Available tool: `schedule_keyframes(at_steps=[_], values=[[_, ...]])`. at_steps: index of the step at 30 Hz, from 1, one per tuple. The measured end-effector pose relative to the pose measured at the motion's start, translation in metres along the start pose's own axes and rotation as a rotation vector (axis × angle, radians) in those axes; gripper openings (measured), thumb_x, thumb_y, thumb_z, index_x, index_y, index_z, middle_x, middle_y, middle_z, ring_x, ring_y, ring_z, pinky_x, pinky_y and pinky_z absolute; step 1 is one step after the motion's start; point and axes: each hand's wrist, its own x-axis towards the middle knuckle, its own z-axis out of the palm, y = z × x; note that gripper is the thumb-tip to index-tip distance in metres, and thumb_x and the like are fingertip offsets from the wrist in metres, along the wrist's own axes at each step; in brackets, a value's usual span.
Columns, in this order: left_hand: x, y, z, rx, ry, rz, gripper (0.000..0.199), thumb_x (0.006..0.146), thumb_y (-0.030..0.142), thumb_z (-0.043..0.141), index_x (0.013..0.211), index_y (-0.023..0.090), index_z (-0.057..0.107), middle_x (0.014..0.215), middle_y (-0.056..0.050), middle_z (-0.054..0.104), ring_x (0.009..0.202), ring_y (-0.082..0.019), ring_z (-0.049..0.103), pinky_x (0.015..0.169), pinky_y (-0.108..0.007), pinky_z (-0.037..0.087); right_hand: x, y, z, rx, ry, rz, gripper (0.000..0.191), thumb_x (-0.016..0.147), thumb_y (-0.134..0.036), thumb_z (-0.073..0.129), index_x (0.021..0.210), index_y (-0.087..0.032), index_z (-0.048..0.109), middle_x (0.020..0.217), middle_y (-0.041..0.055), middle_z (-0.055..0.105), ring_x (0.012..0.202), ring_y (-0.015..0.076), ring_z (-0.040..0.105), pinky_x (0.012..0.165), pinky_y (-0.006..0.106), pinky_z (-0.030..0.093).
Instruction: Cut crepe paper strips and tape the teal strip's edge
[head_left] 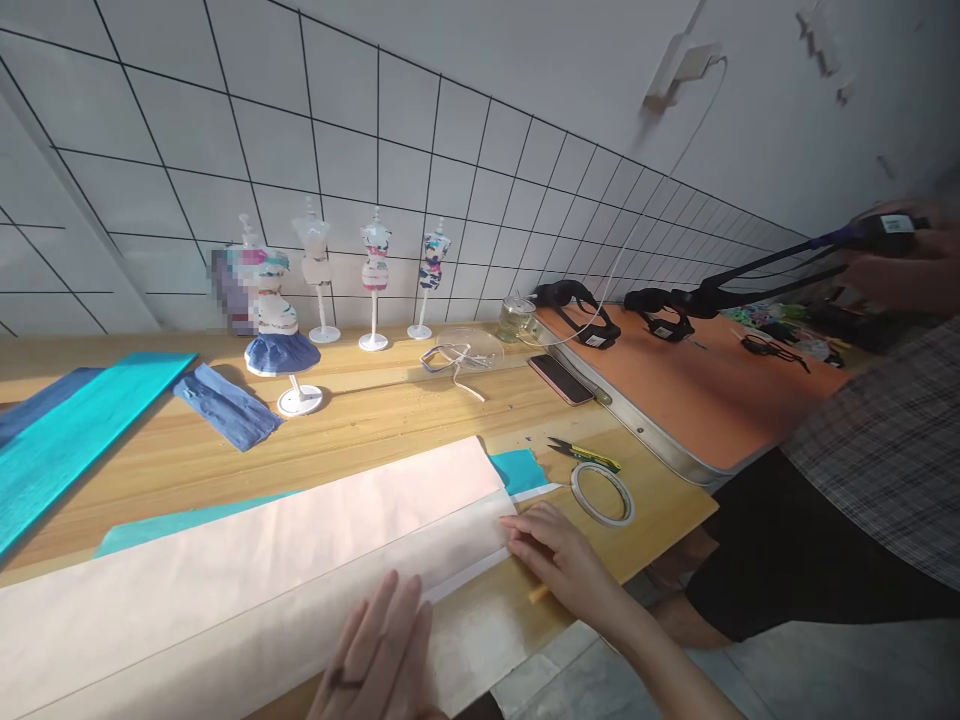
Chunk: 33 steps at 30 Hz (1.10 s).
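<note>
A long pale pink sheet (315, 540) lies across the wooden table, its near side folded over into a lighter band (420, 545); whether it is paper or cloth I cannot tell. My left hand (379, 655) rests flat on this band with fingers stretched out. At the band's right end, the thumb and fingertips of my right hand (559, 560) come together on the edge. A white strip (472, 575) shows along the near side. Teal material (519, 470) sticks out from beneath the sheet. A tape roll (602, 493) and yellow-black thread snips (589, 455) lie beyond my right hand.
Small dress forms (375, 270) stand along the gridded wall, one wearing a blue skirt (281, 353). Teal and blue pieces (97, 430) lie left. A phone (560, 380) and glass jar (516, 318) stand near an orange-topped table (675, 390) with black headsets. Another person is at the right.
</note>
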Motion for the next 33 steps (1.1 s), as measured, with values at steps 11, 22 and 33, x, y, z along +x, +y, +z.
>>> schedule_keyframes(at_steps=[11, 22, 33], values=[[0.027, 0.024, 0.031, 0.061, -0.061, -0.069, 0.08, 0.071, 0.075, 0.036, 0.123, 0.016, 0.051, 0.124, -0.018, 0.054, 0.115, -0.033, 0.045, 0.094, -0.044, 0.028, 0.001, -0.001, 0.0, -0.015, 0.041, 0.028, 0.021, 0.087, -0.025, 0.049, 0.105, -0.023, 0.059, 0.078, 0.0013, 0.06, 0.078, 0.0174, 0.055, 0.072, 0.033, 0.047], [0.028, 0.025, 0.03, 0.068, -0.068, -0.08, 0.079, 0.069, 0.074, 0.04, 0.126, 0.02, 0.048, 0.123, -0.021, 0.053, 0.113, -0.035, 0.048, 0.095, -0.046, 0.026, -0.005, -0.006, 0.006, -0.241, 0.122, -0.043, 0.027, 0.087, -0.016, 0.046, 0.112, -0.021, 0.054, 0.087, 0.0039, 0.062, 0.083, 0.0187, 0.056, 0.075, 0.036, 0.048], [0.024, 0.027, 0.033, 0.057, -0.093, -0.076, 0.085, 0.067, 0.077, 0.038, 0.128, 0.018, 0.046, 0.126, -0.023, 0.049, 0.115, -0.036, 0.046, 0.106, -0.048, 0.01, -0.035, -0.039, 0.036, -0.52, 0.049, -0.476, 0.045, 0.087, -0.02, 0.043, 0.126, 0.002, 0.042, 0.126, 0.0171, 0.053, 0.126, 0.0249, 0.037, 0.1, 0.04, 0.039]])
